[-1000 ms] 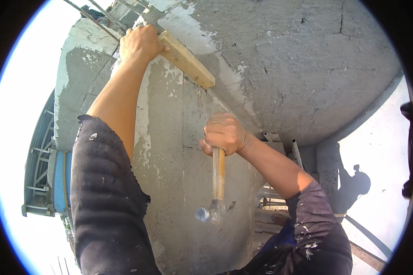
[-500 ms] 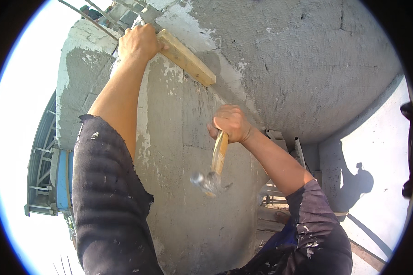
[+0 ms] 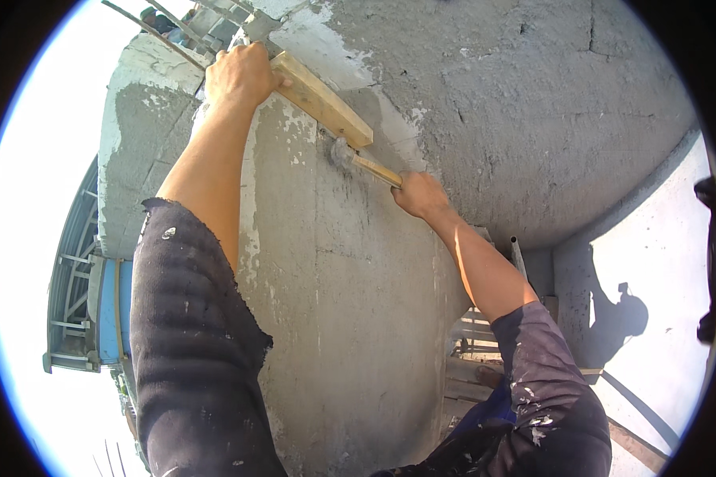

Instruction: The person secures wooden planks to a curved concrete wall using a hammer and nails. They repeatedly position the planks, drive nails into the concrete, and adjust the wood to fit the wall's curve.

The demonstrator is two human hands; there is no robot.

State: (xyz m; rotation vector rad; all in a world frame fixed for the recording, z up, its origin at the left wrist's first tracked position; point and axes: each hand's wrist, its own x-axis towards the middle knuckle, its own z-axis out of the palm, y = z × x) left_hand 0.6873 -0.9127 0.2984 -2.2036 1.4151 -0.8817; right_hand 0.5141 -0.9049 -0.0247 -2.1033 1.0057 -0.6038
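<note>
A pale timber block (image 3: 326,102) lies diagonally along the corner where the rough grey concrete surface (image 3: 525,111) meets a smoother plastered wall (image 3: 350,318). My left hand (image 3: 235,75) is curled over the upper end of this block, its thumb against the wood. In my right hand (image 3: 422,191) is the wooden handle of a hammer (image 3: 378,169), pointing up and left. The hammer's blurred metal head (image 3: 342,151) is at the underside of the block, near its lower end; whether they touch I cannot tell.
Poles (image 3: 171,48) and a partly hidden person (image 3: 157,22) are at the upper left. A metal framework (image 3: 71,294) and blue panel (image 3: 113,310) stand at left. A vertical pipe (image 3: 517,258) and stacked planks (image 3: 469,338) are beside my right arm, before a sunlit wall (image 3: 660,222).
My right hand has risen and moved right, swinging the hammer head from low in the middle up to the lower part of the timber. My left hand stays in place on the block.
</note>
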